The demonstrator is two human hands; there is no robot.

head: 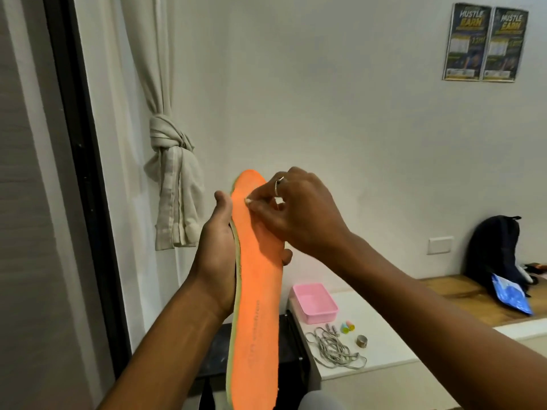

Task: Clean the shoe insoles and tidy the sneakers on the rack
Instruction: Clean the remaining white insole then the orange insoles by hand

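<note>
The insole [257, 291] is held in the air above the edge of the tabletop [370, 335], its long axis running from the end nearest the person up and away. The left hand [216, 255] grips its middle from behind. The right hand [305, 214] is at the far end, fingertips [251, 204] drawn together and pinching at the orange face. Further cleaning would probably work lengthwise, back toward the person.

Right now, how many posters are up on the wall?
2. The left poster hangs high on the wall, near the top right corner of the view. The right poster hangs beside it. None seem hidden.
</note>
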